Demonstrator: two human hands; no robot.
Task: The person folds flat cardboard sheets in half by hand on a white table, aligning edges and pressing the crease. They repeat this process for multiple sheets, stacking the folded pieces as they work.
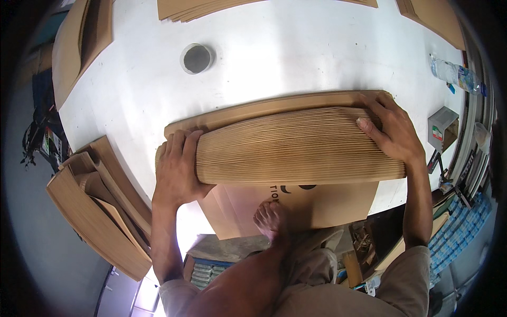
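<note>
A thick stack of folded brown cardboard sheets lies across the white table in front of me, its many edges facing up and bowed in the middle. My left hand grips the stack's left end, fingers over the far side and thumb on the near edge. At the right end, my right hand is wrapped round it, with the thumb on top of the edges. Beneath and nearer to me lies a flat cardboard piece with dark print. What looks like a bare foot touches this piece.
More folded cardboard leans at the table's left edge. Further cardboard stacks lie along the far side. A round hole or cup-like ring shows on the white table. A plastic bottle and a grey box stand at right.
</note>
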